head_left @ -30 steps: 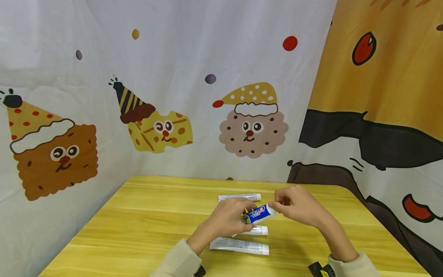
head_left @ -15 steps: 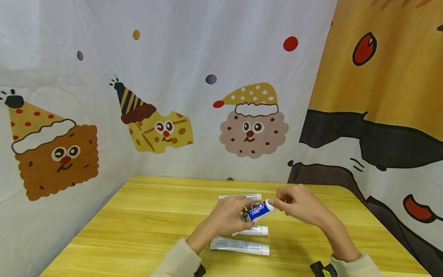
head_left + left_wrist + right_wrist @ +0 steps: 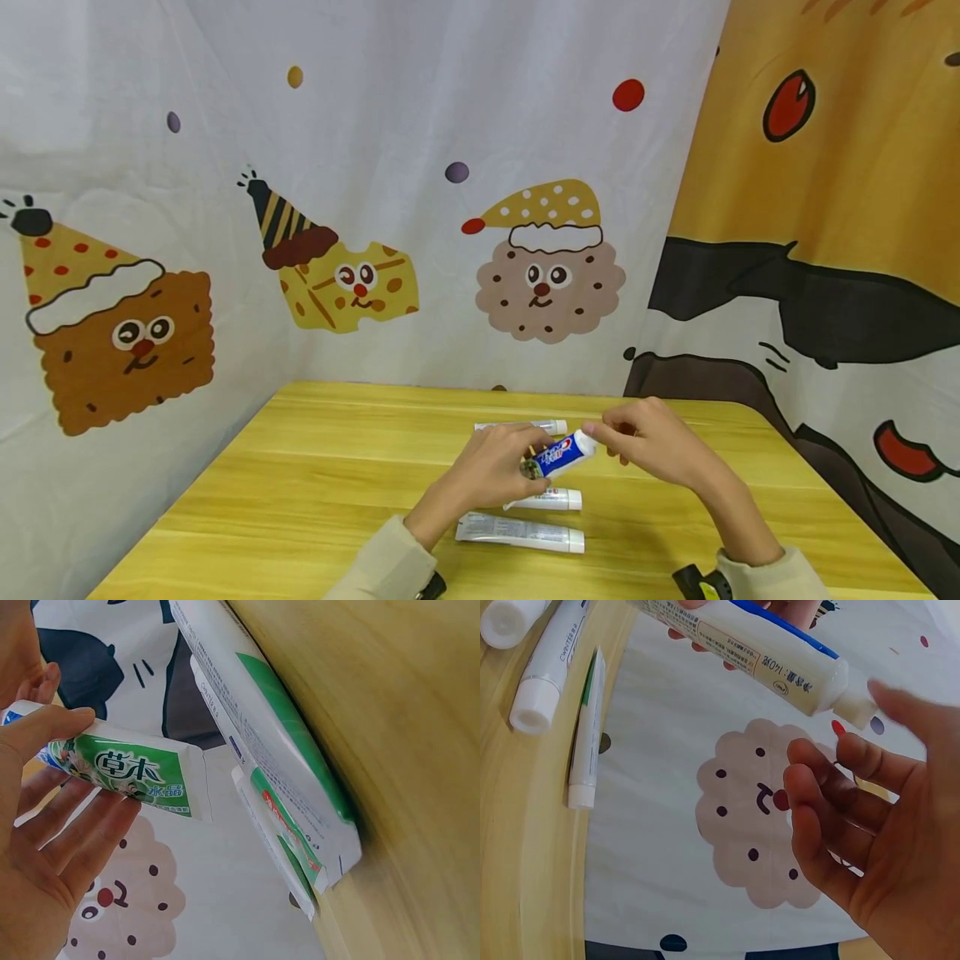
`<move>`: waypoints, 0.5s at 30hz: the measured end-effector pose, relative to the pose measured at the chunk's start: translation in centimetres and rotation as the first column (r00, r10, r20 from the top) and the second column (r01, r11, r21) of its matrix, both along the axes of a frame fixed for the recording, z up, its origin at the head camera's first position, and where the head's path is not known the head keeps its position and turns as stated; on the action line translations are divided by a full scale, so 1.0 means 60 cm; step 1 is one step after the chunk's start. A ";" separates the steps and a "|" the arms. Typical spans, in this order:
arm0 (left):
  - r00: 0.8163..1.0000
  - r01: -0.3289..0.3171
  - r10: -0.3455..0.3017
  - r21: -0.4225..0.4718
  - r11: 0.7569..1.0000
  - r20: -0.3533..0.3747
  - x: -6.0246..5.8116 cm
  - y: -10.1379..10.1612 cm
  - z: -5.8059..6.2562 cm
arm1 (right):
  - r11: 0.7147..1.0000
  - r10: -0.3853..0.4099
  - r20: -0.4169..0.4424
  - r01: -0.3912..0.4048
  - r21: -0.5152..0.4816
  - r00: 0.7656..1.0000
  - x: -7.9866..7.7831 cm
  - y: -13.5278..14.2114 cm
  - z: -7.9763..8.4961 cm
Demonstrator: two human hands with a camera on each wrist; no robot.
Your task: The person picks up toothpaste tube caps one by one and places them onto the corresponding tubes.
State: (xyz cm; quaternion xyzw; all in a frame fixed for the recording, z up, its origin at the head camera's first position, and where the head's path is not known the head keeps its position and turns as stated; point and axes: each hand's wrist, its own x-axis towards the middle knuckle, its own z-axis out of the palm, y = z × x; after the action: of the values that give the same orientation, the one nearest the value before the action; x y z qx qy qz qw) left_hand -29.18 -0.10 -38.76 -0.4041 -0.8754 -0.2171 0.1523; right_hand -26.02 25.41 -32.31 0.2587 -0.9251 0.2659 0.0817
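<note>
My left hand (image 3: 491, 468) grips a blue, white and green toothpaste tube (image 3: 142, 771) above the table, thumb on one face and fingers behind it. The cap end tilts up to the right. At that end my right hand (image 3: 651, 442) holds the small white cap (image 3: 853, 709) at its fingertips; in the right wrist view the thumb is blurred at the cap's edge and the curled index finger sits just below. Below and behind the left hand lie more toothpaste tubes: a near one (image 3: 519, 533), a middle one (image 3: 555, 499) and a far one (image 3: 551, 427), partly hidden.
The wood-grain table (image 3: 300, 483) stretches left and right of the hands. Behind it hangs a pale curtain (image 3: 375, 100) printed with cartoon biscuits and cheese, and darker printed figures are at the right.
The held tube's cap end has tipped slightly upward. My right thumb and fingers have shifted a little at the cap. The left hand and the tubes on the table stay in place.
</note>
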 end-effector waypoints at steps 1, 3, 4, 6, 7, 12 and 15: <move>1.000 -0.001 0.001 0.003 1.000 0.002 0.000 0.000 0.000 | 1.000 -0.003 0.002 0.003 -0.001 1.000 0.000 0.001 0.001; 1.000 -0.001 0.001 0.006 1.000 0.005 0.000 0.000 0.001 | 1.000 0.000 0.007 0.000 -0.003 1.000 0.001 0.001 0.002; 1.000 -0.001 0.001 0.006 1.000 0.005 0.000 0.000 0.001 | 1.000 0.005 0.011 -0.005 -0.006 1.000 0.002 0.002 0.002; 1.000 0.001 -0.001 0.003 1.000 0.006 0.000 0.000 0.001 | 0.999 0.028 0.011 -0.028 -0.015 1.000 0.002 0.002 0.002; 1.000 0.002 -0.002 0.000 1.000 0.005 0.000 0.000 0.001 | 0.999 0.039 0.009 -0.038 -0.019 0.999 0.002 0.002 0.002; 1.000 0.006 -0.006 -0.007 1.000 0.003 0.000 0.002 0.000 | 0.999 0.053 -0.010 -0.053 -0.013 0.999 -0.001 0.002 -0.001; 1.000 0.008 -0.008 -0.007 1.000 0.004 0.001 0.002 -0.001 | 0.999 0.034 -0.010 -0.034 0.004 0.999 -0.002 0.002 -0.002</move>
State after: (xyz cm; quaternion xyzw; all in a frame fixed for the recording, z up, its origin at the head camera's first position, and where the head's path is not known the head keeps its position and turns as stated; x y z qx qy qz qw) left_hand -29.12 0.02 -38.81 -0.4078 -0.8748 -0.2155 0.1482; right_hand -26.15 25.50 -32.43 0.2760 -0.9205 0.2644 0.0812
